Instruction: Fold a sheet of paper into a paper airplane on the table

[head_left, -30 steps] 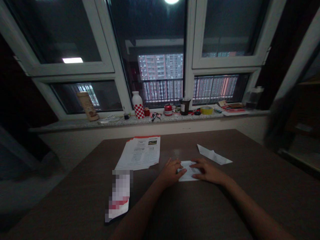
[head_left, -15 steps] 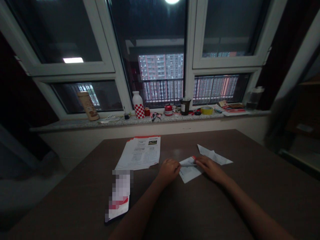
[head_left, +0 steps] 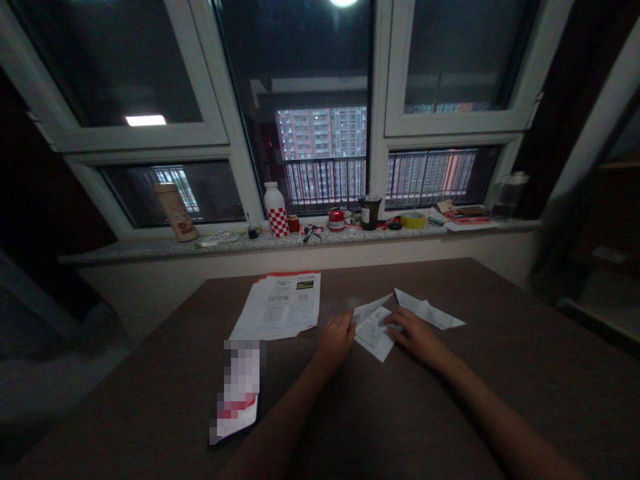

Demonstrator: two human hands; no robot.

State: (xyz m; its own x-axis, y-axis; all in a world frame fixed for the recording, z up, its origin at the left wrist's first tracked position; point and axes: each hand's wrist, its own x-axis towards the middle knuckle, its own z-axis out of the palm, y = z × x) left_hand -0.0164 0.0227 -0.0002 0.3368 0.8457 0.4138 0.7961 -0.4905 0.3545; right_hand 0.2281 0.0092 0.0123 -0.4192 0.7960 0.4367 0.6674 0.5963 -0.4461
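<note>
A folded sheet of white printed paper lies on the brown table between my hands, with one flap raised toward the back. My left hand is closed on its left edge, fingers curled over the paper. At the paper's right side, my right hand rests with bent fingers a little apart, the fingertips touching the sheet. Just behind my right hand lies a second piece of folded paper, triangular and pointed at its ends.
A stack of printed sheets lies at the table's back left. Nearer me is a phone, its screen blurred out. On the windowsill stand a checkered bottle, a tan flask, a dark cup and yellow tape.
The paper between my hands has turned and opened out, its back flap now lifted. The red corner under my right fingers no longer shows. My left hand has shifted slightly.
</note>
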